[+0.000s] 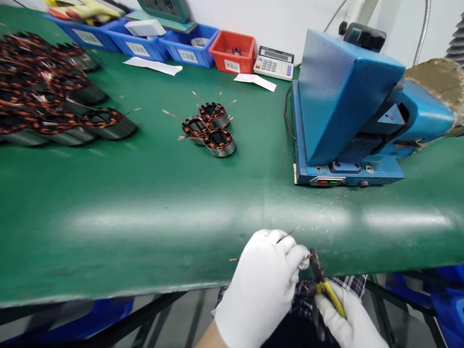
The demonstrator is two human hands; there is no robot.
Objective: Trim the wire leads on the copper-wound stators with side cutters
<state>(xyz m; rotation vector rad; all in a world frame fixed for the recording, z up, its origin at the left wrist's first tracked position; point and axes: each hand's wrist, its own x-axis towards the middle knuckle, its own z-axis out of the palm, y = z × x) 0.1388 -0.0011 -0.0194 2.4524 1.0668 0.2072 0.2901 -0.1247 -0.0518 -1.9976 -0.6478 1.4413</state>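
Observation:
My left hand (pixel 266 285), in a white glove, is closed near the table's front edge. Its fingertips pinch a thin copper wire; other wire ends (pixel 234 259) poke out around the hand, and whatever lies beneath the palm is hidden. My right hand (pixel 344 316), also gloved, grips pliers with yellow handles (pixel 335 299). Their dark jaws (pixel 315 263) are at the left fingertips, touching or nearly touching the wire end. Further back, three wound stators (pixel 221 144) with copper coils and loose leads stand grouped together on the green table (pixel 155 193).
Many more stators (pixel 108 123) crowd the left side. A blue machine (pixel 348 106) stands at right, with small scraps before it. Along the back are blue bins (pixel 190 48), a red bin (pixel 232 50), a calculator (pixel 274 63) and paper slips (pixel 255 81).

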